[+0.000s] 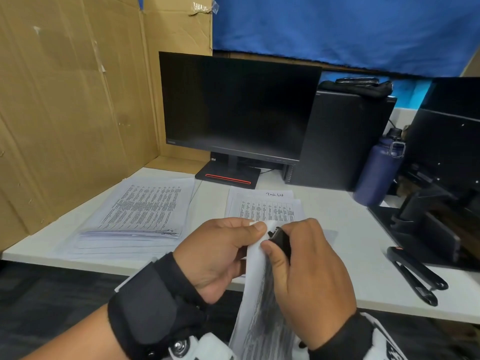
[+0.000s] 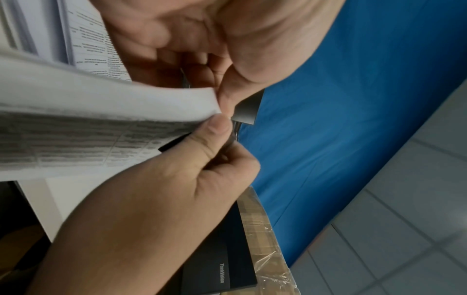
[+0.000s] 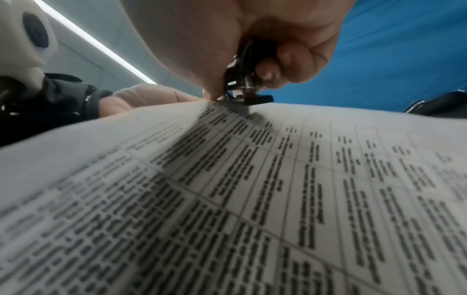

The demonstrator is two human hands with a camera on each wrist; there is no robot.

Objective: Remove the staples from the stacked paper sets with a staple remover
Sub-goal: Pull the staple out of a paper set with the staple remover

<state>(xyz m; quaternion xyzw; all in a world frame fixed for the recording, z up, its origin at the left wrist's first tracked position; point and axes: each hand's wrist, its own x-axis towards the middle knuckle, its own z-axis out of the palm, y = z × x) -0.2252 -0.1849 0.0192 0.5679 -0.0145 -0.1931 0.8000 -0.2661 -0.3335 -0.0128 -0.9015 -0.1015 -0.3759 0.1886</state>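
Hidden: the staple is not showing; the staple remover (image 1: pixel 280 240) is mostly covered by the right hand (image 1: pixel 306 276) gripping it.
Left hand (image 1: pixel 220 255): pinching the paper set's (image 1: pixel 262 307) top corner, above the desk edge.
Count: two paper piles lying on the desk (image 1: pixel 337 224).

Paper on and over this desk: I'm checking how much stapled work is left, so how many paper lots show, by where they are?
Held in the hands: 1, the paper set that the left hand pinches at its corner while the right hand grips the staple remover.
Lying on the desk: 2, the left stack and the middle pile.
Total: 3
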